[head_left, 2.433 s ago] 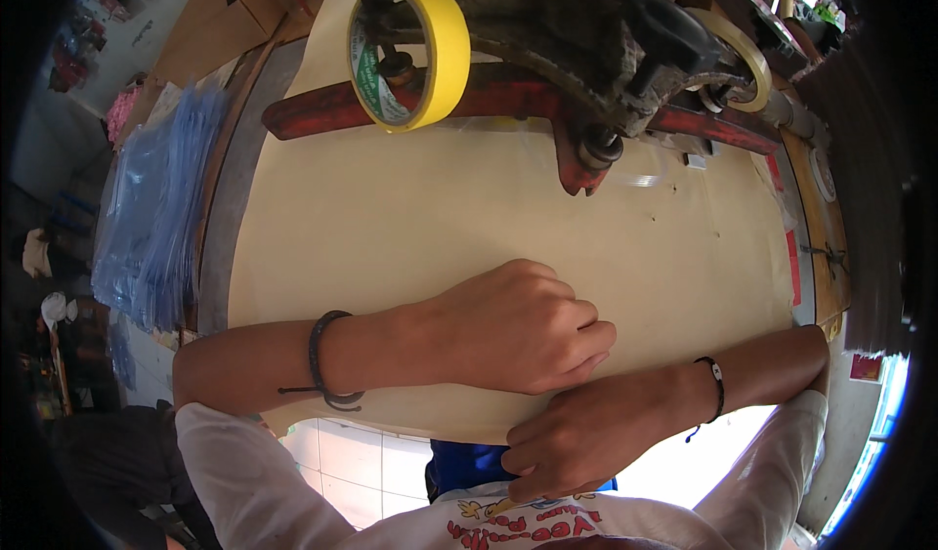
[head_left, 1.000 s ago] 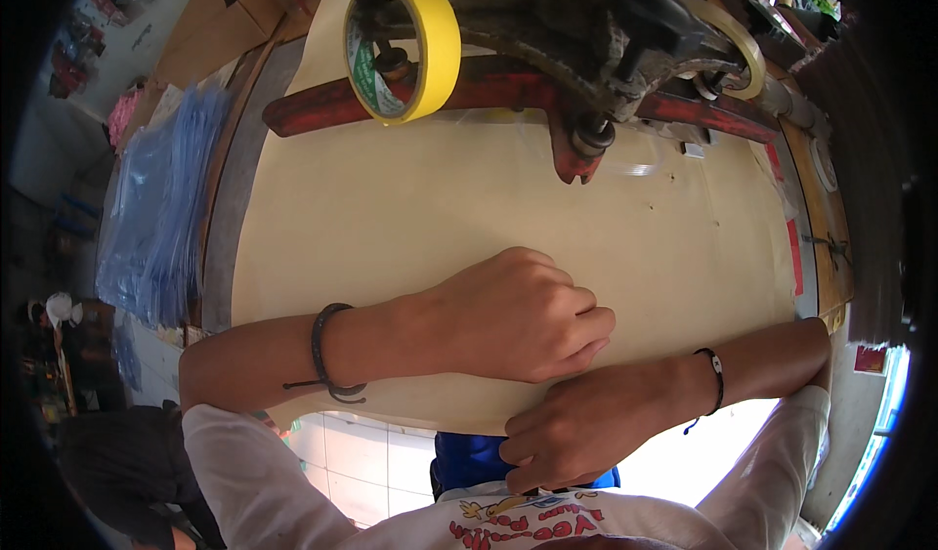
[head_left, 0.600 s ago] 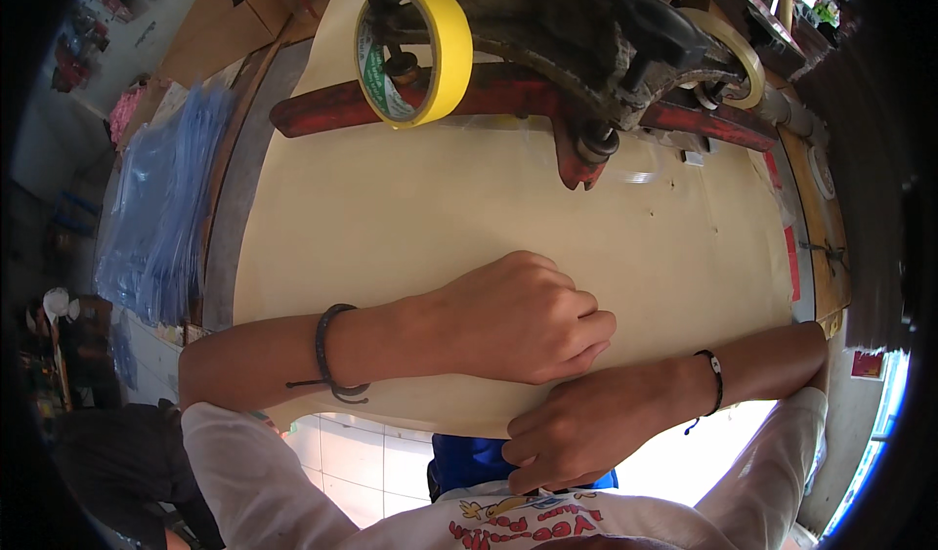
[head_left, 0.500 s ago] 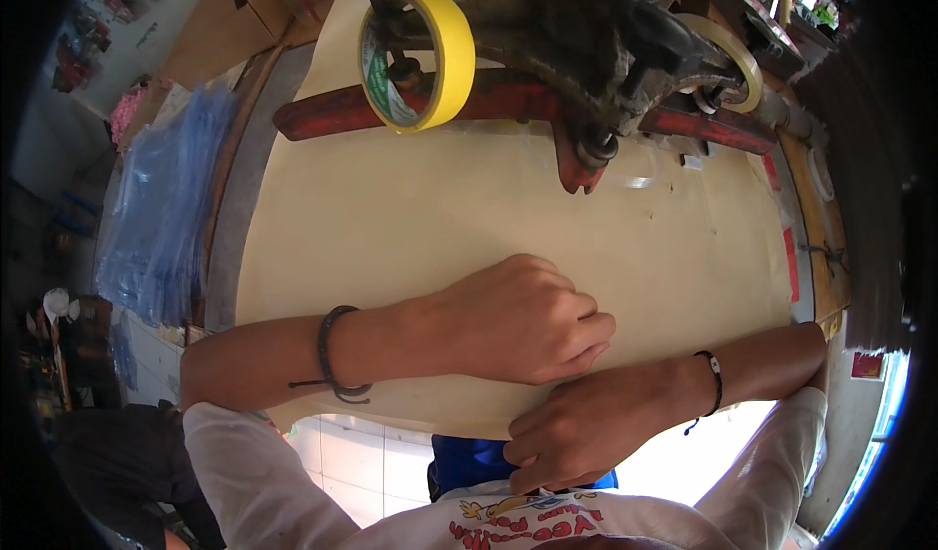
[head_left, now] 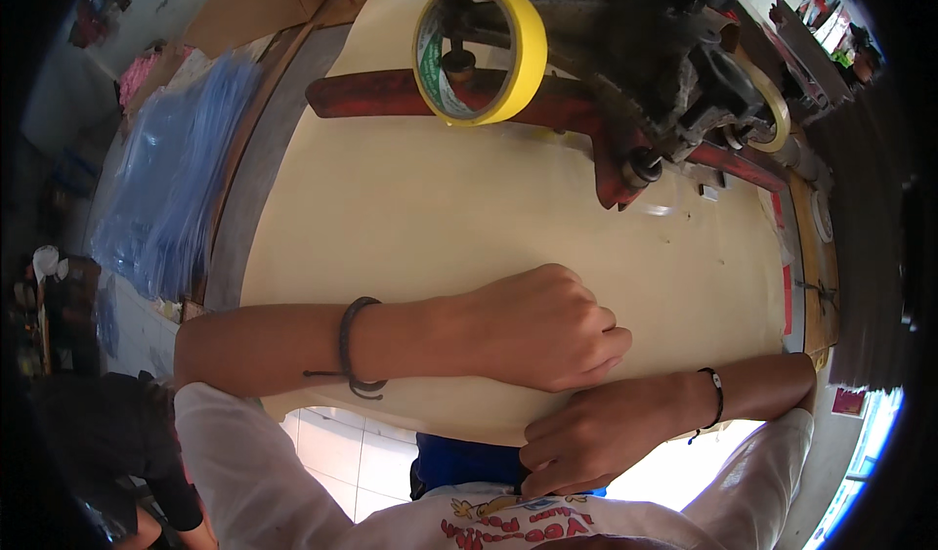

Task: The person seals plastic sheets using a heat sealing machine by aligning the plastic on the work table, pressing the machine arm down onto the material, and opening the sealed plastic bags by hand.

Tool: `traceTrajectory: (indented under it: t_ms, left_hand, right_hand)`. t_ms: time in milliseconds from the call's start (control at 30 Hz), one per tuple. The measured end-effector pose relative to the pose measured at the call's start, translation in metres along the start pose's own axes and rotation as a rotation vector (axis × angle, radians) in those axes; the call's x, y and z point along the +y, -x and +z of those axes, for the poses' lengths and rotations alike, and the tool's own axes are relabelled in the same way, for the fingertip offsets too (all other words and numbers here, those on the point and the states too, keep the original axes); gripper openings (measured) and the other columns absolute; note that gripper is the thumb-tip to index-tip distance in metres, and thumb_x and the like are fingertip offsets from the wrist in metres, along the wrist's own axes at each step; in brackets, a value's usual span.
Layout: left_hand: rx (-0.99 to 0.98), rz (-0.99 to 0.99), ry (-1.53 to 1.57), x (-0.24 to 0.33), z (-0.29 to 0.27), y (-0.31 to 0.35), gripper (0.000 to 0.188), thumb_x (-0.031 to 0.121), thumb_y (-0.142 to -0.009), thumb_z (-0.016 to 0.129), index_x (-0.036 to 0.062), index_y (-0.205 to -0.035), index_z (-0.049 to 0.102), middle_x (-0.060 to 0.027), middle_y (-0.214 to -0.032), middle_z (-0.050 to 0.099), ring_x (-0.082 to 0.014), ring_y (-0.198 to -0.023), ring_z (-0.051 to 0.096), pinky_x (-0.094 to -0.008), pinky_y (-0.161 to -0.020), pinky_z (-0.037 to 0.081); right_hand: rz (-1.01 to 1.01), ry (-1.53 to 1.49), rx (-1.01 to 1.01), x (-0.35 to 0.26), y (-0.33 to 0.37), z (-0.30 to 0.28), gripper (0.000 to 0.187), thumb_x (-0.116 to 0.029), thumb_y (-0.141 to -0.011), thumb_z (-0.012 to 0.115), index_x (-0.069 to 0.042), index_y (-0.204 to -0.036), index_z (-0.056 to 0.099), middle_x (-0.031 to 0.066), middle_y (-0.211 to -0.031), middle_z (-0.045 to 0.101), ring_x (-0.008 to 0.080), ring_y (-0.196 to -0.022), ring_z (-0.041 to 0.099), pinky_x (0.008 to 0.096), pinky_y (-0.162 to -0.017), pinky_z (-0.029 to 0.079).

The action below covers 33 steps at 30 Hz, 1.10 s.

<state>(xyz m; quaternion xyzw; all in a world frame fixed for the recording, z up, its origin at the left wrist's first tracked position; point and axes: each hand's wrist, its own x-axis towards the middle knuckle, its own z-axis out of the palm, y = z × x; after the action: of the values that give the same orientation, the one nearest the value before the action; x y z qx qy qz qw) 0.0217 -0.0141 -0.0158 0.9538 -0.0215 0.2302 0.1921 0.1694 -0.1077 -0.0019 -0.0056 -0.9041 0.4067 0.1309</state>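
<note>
My left hand [head_left: 547, 327] rests knuckles up on a cream sheet [head_left: 410, 208] that covers the table. Its fingers are curled into a fist, and nothing shows in them. Just below and to the right, my right hand [head_left: 596, 435] is at the sheet's near edge, close to my shirt. Those fingers are bent inward too, and whatever they may hold is hidden. A dark braided bracelet [head_left: 345, 345] circles my left wrist; a thinner cord bracelet [head_left: 716, 394] is on the right one.
Beyond my hands stands a dark metal machine with a red bar [head_left: 362, 98]. A yellow tape roll [head_left: 528, 52] hangs there, and a paler roll [head_left: 779, 120] sits farther right. Clear plastic sleeves [head_left: 171, 189] are stacked at the left. A person in black [head_left: 107, 452] is at lower left.
The view has turned a little, so the machine and tape rolls appear farther right. Both hands keep nearly the same pose on and beside the sheet.
</note>
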Motion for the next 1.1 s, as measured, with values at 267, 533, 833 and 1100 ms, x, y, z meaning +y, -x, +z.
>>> traceTrajectory:
  t_ms: [267, 533, 833, 1100]
  left_hand:
    - [-0.01, 0.008, -0.004, -0.002, 0.003, 0.0, 0.022, 0.022, -0.09, 0.066, 0.0097, -0.074, 0.057, -0.0033, -0.06, 0.055, -0.0233, -0.054, 0.061, -0.0361, -0.055, 0.051]
    - [-0.017, 0.01, 0.039, -0.004, -0.003, -0.002, 0.02, 0.021, -0.089, 0.065, 0.0093, -0.074, 0.059, -0.0042, -0.058, 0.055, -0.0249, -0.052, 0.06, -0.0372, -0.053, 0.051]
    - [0.124, -0.284, -0.384, -0.028, -0.022, -0.006, 0.019, 0.023, -0.09, 0.061, 0.0078, -0.078, 0.06, -0.0082, -0.059, 0.064, -0.0296, -0.051, 0.065, -0.0421, -0.05, 0.052]
    - [0.058, -0.615, -0.607, -0.025, -0.028, -0.013, 0.022, 0.027, -0.088, 0.064, 0.007, -0.096, 0.06, -0.009, -0.059, 0.065, -0.0315, -0.052, 0.065, -0.0465, -0.052, 0.052]
  right_hand:
    - [-0.022, -0.024, 0.019, 0.004, 0.003, 0.002, 0.015, -0.017, -0.093, 0.067, -0.01, -0.106, 0.064, 0.0013, -0.087, 0.053, 0.016, -0.079, 0.057, 0.0306, -0.063, 0.049]
    - [0.012, -0.039, 0.015, 0.0, 0.002, -0.001, 0.017, -0.014, -0.09, 0.069, -0.012, -0.107, 0.064, 0.0016, -0.088, 0.055, 0.0179, -0.083, 0.059, 0.0314, -0.067, 0.054]
    - [-0.027, -0.025, 0.019, 0.002, 0.004, 0.003, 0.015, -0.013, -0.091, 0.068, -0.011, -0.104, 0.064, 0.003, -0.091, 0.059, 0.0198, -0.087, 0.062, 0.034, -0.07, 0.055]
    - [-0.04, -0.036, 0.067, 0.003, 0.003, 0.007, 0.005, -0.011, -0.09, 0.064, -0.01, -0.095, 0.065, 0.004, -0.086, 0.06, 0.0222, -0.084, 0.063, 0.036, -0.071, 0.054]
